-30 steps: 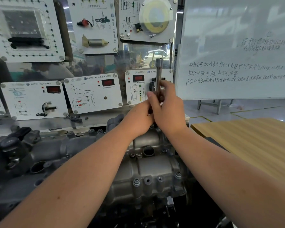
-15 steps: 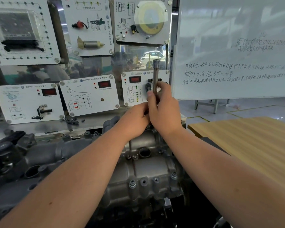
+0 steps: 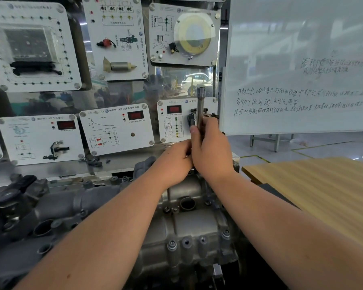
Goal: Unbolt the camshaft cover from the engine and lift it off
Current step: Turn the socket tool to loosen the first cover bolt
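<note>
Gripping one socket wrench point(image 3: 200, 107), two hands: left hand point(image 3: 174, 162), right hand point(image 3: 212, 151)

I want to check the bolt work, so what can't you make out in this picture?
Head view only:
- Tool tip and the bolt under it: hidden behind both hands.
- Left hand fingers: hidden behind the right hand.
- Whiteboard writing: blurred.
- Cover lower edge: hidden by the forearms.

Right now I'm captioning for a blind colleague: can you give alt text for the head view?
Both hands, right hand and left hand, grip an upright socket wrench at the far end of the engine's camshaft cover, beneath wall-mounted sensor panels.
</note>
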A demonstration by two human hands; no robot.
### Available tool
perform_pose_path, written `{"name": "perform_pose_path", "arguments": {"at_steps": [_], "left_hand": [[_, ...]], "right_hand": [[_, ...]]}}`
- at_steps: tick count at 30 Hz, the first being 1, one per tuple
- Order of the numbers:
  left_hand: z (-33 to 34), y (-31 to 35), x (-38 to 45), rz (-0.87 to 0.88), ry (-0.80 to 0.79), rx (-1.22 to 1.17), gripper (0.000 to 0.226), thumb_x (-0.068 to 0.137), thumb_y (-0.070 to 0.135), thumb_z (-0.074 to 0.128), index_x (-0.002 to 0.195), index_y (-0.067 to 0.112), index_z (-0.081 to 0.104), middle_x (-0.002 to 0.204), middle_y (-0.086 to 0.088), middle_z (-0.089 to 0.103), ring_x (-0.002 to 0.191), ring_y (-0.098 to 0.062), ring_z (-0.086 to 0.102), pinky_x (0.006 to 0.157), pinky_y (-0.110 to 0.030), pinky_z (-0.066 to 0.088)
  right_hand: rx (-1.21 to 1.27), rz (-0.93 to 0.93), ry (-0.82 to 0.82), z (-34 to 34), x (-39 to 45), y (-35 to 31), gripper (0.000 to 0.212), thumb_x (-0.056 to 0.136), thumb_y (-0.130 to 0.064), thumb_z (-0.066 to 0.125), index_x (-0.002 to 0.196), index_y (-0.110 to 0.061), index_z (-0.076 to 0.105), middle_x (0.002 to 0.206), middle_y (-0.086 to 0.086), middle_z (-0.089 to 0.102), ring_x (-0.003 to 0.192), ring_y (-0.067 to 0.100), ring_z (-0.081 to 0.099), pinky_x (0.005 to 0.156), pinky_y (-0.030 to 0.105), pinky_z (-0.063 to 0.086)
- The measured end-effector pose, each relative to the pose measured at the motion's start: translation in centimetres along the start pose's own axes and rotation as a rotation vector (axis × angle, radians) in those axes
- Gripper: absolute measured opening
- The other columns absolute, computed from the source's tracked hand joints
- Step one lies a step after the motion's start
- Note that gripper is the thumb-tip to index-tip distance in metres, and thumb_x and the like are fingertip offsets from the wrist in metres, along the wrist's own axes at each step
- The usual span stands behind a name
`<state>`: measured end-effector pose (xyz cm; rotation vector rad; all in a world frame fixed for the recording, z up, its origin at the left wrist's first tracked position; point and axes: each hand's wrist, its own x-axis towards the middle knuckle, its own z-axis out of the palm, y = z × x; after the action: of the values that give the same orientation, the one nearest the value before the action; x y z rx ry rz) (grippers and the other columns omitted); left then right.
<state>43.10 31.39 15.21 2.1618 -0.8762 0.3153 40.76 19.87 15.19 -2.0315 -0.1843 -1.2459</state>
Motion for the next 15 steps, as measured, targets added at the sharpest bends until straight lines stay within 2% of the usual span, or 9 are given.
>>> {"name": "perform_pose_path", "arguments": {"at_steps": [2,5,7,9,13,15], "left_hand": [[-0.02,0.09,-0.01,0.001,-0.001,-0.011,0.025,0.103,0.013,0.051,0.103,0.037,0.056,0.093,0.024,0.063,0.082,0.014,0.06,0.064,-0.008,0.042],[0.01,0.09,0.02,0.006,0.002,-0.028,0.025,0.103,0.013,0.051,0.103,0.037,0.055,0.095,0.025,0.062,0.082,0.022,0.057,0.066,-0.003,0.042],[0.04,0.08,-0.03,0.014,0.001,-0.034,0.023,0.103,0.013,0.05,0.112,0.033,0.057,0.104,0.02,0.066,0.095,0.013,0.062,0.077,-0.008,0.048],[0.01,0.03,-0.03,0.011,-0.005,-0.033,0.02,0.104,0.014,0.05,0.115,0.029,0.059,0.112,0.011,0.069,0.104,-0.002,0.065,0.09,-0.021,0.051],[-0.05,-0.11,0.11,-0.009,-0.003,0.006,0.021,0.104,0.018,0.051,0.121,0.021,0.062,0.114,0.008,0.07,0.102,-0.009,0.065,0.09,-0.03,0.053],[-0.04,-0.19,0.13,-0.006,0.003,0.012,0.022,0.103,0.017,0.052,0.121,0.023,0.062,0.11,0.012,0.069,0.099,-0.006,0.064,0.086,-0.02,0.051]], "right_hand": [[-0.005,0.0,-0.003,0.09,0.03,0.06,0.019,0.104,-0.032,0.048,0.114,-0.016,0.05,0.086,-0.012,0.053,0.077,0.016,0.056,0.073,0.045,0.054],[-0.007,0.002,-0.016,0.11,0.16,0.14,0.02,0.105,-0.031,0.048,0.112,-0.013,0.052,0.094,-0.005,0.058,0.086,0.022,0.061,0.075,0.043,0.052],[-0.016,-0.002,-0.018,0.07,0.19,0.15,0.02,0.105,-0.028,0.047,0.113,-0.012,0.054,0.097,-0.002,0.059,0.091,0.024,0.061,0.074,0.038,0.047],[-0.032,0.0,-0.035,0.02,0.22,0.14,0.022,0.106,-0.026,0.045,0.116,-0.01,0.056,0.101,0.003,0.063,0.094,0.027,0.061,0.074,0.036,0.044],[-0.077,0.024,-0.081,-0.06,0.26,0.14,0.034,0.107,-0.03,0.039,0.126,-0.006,0.054,0.11,0.014,0.068,0.097,0.033,0.063,0.076,0.039,0.047],[-0.072,0.026,-0.077,-0.16,0.14,-0.11,0.036,0.107,-0.032,0.039,0.131,-0.008,0.051,0.11,0.012,0.069,0.096,0.033,0.065,0.077,0.043,0.051]]}}
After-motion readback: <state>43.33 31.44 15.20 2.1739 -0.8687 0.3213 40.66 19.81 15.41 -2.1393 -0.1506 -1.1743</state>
